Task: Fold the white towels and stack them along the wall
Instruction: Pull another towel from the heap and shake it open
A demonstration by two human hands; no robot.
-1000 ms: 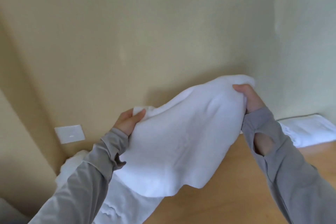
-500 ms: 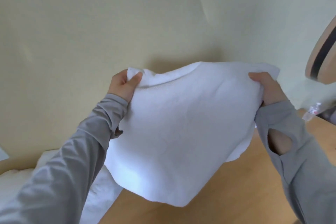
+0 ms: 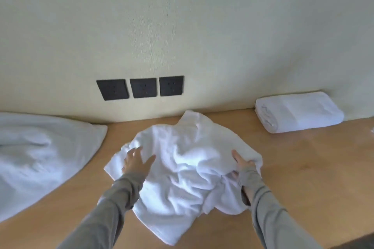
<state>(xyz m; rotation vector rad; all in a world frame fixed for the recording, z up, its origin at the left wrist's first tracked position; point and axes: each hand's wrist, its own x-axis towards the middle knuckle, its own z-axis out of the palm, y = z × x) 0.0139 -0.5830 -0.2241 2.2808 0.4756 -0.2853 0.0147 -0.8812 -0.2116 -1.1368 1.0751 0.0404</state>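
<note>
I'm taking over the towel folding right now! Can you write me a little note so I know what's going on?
The left grip: open, fingers spread on the crumpled towel.
The right grip: holds that towel's right edge, fingers tucked into the cloth.
Towels: the crumpled towel lies unfolded on the table. One folded towel sits against the wall at the right. A white heap at the left is probably more to fold.
Done: one towel folded and placed.
Left: smooth and fold this one, stack it on the folded towel, then do the heap.
</note>
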